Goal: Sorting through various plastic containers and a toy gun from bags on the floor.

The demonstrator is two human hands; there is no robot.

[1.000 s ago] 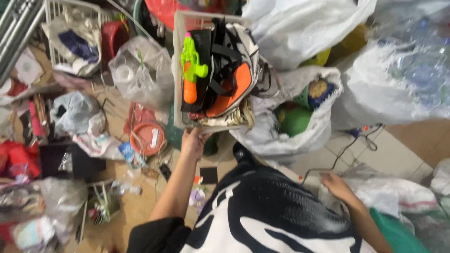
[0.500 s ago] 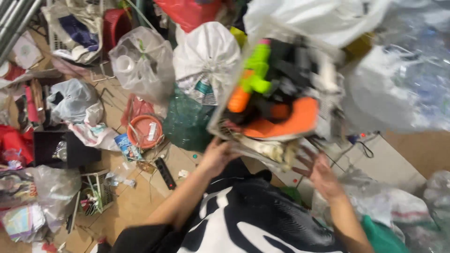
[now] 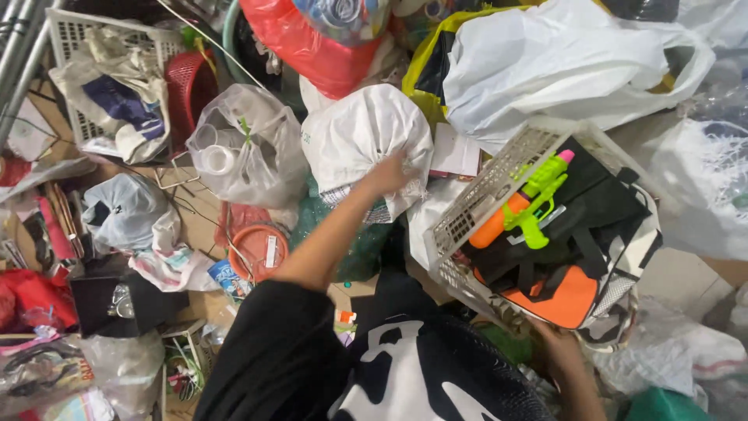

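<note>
My left hand (image 3: 392, 173) reaches forward and rests on a tied white plastic bag (image 3: 354, 136) in the middle of the pile, fingers spread against it. My right hand (image 3: 556, 344) grips the lower edge of a white lattice basket (image 3: 477, 204), which is tilted at my right. In the basket lie a green and orange toy water gun (image 3: 531, 204) and a black and orange bag (image 3: 573, 296). My right hand's fingers are partly hidden under the basket.
Filled plastic bags surround me: a clear one with cups (image 3: 238, 152), a red one (image 3: 323, 47), a large white one (image 3: 569, 66). A second white basket (image 3: 74, 35) stands far left. An orange lid (image 3: 257, 251) and loose clutter cover the floor.
The basket has swung from in front of me to my right and come lower. My left hand has let go of it and moved onto the white bag; my right hand now holds it alone.
</note>
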